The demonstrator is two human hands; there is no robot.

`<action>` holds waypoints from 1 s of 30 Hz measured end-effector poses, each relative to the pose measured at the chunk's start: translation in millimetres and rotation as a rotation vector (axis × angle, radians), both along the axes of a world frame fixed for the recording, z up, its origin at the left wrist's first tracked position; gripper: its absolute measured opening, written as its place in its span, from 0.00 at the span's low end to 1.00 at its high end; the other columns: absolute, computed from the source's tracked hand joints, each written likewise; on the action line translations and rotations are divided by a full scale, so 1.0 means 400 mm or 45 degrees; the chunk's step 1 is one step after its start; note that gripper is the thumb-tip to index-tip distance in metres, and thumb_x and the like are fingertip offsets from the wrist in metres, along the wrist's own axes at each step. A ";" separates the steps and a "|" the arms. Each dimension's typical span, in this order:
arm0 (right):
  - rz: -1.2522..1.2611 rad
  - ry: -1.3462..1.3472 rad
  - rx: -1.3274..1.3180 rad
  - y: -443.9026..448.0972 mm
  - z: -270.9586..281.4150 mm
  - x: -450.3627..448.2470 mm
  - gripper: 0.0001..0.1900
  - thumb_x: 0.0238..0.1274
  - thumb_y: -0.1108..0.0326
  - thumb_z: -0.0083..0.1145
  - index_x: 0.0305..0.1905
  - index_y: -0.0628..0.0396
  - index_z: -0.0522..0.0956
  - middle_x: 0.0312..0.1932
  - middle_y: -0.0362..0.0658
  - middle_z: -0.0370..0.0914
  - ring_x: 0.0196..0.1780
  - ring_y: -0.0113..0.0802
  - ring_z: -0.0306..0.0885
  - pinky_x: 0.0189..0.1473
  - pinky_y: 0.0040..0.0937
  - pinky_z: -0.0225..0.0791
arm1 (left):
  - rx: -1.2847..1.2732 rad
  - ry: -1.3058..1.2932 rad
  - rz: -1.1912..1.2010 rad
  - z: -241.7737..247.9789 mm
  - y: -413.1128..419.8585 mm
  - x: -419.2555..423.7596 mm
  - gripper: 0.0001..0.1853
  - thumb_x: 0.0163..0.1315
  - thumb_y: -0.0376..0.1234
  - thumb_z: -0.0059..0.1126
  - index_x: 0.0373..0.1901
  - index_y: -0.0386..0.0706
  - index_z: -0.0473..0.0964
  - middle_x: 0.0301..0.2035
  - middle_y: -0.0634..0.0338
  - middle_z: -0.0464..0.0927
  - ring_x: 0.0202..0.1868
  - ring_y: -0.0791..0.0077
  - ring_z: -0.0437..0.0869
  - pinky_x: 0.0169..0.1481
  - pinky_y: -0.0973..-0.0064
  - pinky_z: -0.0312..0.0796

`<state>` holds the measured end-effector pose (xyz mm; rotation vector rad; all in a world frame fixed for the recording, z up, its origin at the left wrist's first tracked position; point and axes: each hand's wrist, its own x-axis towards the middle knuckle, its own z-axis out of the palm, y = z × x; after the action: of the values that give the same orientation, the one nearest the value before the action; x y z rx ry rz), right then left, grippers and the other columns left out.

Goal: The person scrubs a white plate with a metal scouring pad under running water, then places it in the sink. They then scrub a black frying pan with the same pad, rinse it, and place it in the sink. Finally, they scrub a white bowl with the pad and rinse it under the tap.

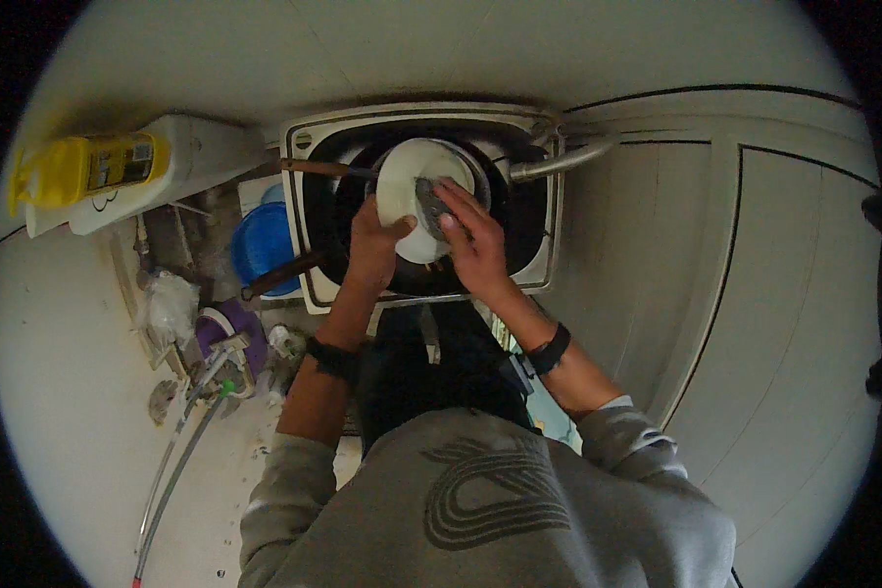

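Over the sink [556, 220], my left hand [376, 242] grips a white plate or shallow bowl [404, 165] by its near left rim, thumb on the upper face. My right hand [472, 239] holds a grey scouring pad [430, 206] flat against the inside of this dish. Beneath the dish, round cookware partly shows in the dark basin. A wooden handle [316, 167] and a dark pan handle [283, 273] stick out over the sink's left rim. What else lies in the basin is hidden by the dish and my hands.
A metal faucet [558, 163] reaches over the sink from the right. Left of the sink is a blue basin [264, 246]; a yellow bottle [81, 170] is on a white ledge [206, 151]. Long-handled mops [191, 411] and a purple bucket [253, 353] stand at lower left.
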<state>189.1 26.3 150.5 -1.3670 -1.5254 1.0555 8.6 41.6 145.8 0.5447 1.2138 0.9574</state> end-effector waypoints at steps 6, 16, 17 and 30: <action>-0.211 -0.096 0.039 0.146 0.019 -0.029 0.12 0.72 0.69 0.57 0.55 0.59 0.81 0.63 0.52 0.79 0.72 0.48 0.74 0.70 0.41 0.66 | 0.089 0.172 -0.201 0.027 -0.010 0.023 0.26 0.55 0.26 0.67 0.57 0.33 0.73 0.48 0.54 0.83 0.49 0.68 0.83 0.57 0.69 0.74; 0.129 -0.209 0.222 0.153 0.035 -0.037 0.13 0.72 0.64 0.58 0.56 0.56 0.77 0.49 0.49 0.83 0.59 0.49 0.81 0.66 0.43 0.70 | 0.253 0.420 -0.428 0.064 0.002 0.013 0.34 0.57 0.30 0.68 0.66 0.34 0.69 0.56 0.48 0.79 0.57 0.61 0.81 0.64 0.63 0.71; 0.159 -0.216 0.281 0.159 0.031 -0.035 0.12 0.71 0.63 0.60 0.52 0.56 0.77 0.45 0.48 0.82 0.53 0.47 0.81 0.59 0.41 0.71 | 0.341 0.474 -0.390 0.068 0.000 0.014 0.34 0.58 0.30 0.68 0.67 0.34 0.68 0.57 0.48 0.79 0.58 0.60 0.81 0.65 0.63 0.71; -0.141 0.227 -0.320 0.174 0.029 -0.072 0.20 0.62 0.76 0.56 0.58 0.50 0.83 0.57 0.48 0.83 0.58 0.43 0.83 0.58 0.35 0.73 | 0.395 0.635 -0.448 0.101 -0.012 0.002 0.26 0.53 0.25 0.66 0.56 0.32 0.73 0.42 0.42 0.84 0.48 0.56 0.89 0.54 0.65 0.77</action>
<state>160.2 95.8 162.1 -1.4648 -1.2047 1.2953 9.6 36.7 186.1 1.2564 1.3507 0.7280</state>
